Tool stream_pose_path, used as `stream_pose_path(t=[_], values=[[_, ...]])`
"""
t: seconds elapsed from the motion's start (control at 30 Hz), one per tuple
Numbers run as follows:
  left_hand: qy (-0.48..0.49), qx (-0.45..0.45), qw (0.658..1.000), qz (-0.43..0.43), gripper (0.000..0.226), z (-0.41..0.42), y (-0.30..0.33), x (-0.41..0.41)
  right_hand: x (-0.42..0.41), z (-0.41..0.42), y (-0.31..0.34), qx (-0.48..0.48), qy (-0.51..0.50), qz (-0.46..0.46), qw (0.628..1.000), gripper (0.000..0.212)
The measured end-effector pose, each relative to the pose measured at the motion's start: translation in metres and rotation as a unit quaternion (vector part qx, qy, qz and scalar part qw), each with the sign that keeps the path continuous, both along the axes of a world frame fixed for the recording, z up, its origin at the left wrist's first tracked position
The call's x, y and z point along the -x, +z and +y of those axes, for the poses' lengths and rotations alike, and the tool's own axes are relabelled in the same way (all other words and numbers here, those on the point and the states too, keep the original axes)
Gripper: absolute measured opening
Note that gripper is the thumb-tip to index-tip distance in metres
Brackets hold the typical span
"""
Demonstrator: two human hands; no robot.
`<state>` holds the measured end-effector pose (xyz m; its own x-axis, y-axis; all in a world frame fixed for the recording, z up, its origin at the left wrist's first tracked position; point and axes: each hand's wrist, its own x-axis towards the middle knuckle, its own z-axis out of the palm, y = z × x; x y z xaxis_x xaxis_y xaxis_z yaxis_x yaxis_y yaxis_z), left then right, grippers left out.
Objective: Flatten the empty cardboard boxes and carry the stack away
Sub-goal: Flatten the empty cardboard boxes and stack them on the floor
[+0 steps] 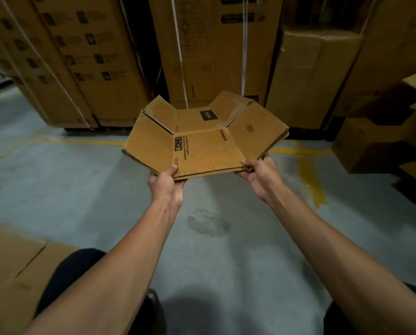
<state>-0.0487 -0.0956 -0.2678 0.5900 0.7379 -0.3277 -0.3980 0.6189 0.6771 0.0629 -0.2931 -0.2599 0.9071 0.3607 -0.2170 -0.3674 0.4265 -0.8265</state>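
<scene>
A stack of flattened brown cardboard boxes (207,141) hangs in the air in front of me, above the grey concrete floor. Its top sheet shows black print and a dark label, and its side flaps bend upward. My left hand (166,182) grips the near edge at the left corner, thumb on top. My right hand (260,171) grips the near edge at the right corner. Both arms reach forward. Several layers show at the stack's near edge.
Tall strapped cartons (86,59) stand in a row behind the stack. Smaller open boxes (376,143) are piled at the right. A flat carton (11,269) lies at my lower left. Yellow lines (311,180) mark the floor (105,201).
</scene>
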Motion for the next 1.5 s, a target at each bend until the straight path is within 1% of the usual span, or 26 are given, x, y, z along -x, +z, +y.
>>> stream_pose_path(t=[0.23,0.33,0.4,0.5,0.6,0.73,0.97,1.1,1.23,1.3,1.37,1.43,1.5], values=[[0.085,-0.021,0.996,-0.007,0.038,0.089,0.033,0.06,0.038,0.104,0.009,-0.018,0.079,0.006,0.997,0.035],[0.118,-0.029,0.993,-0.008,0.042,0.128,0.036,0.091,0.061,0.148,0.009,-0.03,0.108,0.018,0.994,0.037],[0.148,-0.027,0.989,-0.009,0.043,0.153,0.033,0.114,0.077,0.18,0.007,-0.031,0.128,0.026,0.991,0.043],[0.201,-0.009,0.98,-0.013,0.039,0.189,0.026,0.152,0.104,0.231,0.005,-0.012,0.166,0.02,0.986,0.045],[0.259,0.017,0.966,-0.015,0.041,0.222,0.014,0.198,0.131,0.285,-0.003,0.04,0.225,0.002,0.974,0.044],[0.326,0.05,0.944,-0.01,0.051,0.266,-0.011,0.267,0.174,0.361,-0.021,0.113,0.321,-0.019,0.94,0.036],[0.448,0.086,0.89,-0.026,0.048,0.33,-0.067,0.372,0.249,0.474,-0.063,0.116,0.478,-0.087,0.866,0.043],[0.488,0.109,0.865,-0.033,0.046,0.355,-0.107,0.413,0.284,0.529,-0.108,0.128,0.532,-0.106,0.83,0.048],[0.548,0.137,0.825,0.001,0.052,0.379,-0.157,0.438,0.312,0.568,-0.166,0.202,0.576,-0.117,0.784,0.037],[0.558,0.158,0.814,0.039,0.052,0.387,-0.186,0.445,0.322,0.58,-0.197,0.238,0.587,-0.103,0.767,0.038],[0.552,0.185,0.809,0.08,0.049,0.395,-0.22,0.454,0.33,0.586,-0.225,0.264,0.585,-0.082,0.762,0.044],[0.513,0.22,0.821,0.12,0.043,0.401,-0.25,0.463,0.336,0.583,-0.252,0.281,0.593,-0.054,0.752,0.05],[0.465,0.267,0.83,0.154,0.043,0.402,-0.274,0.47,0.338,0.572,-0.271,0.293,0.61,-0.018,0.736,0.05]])
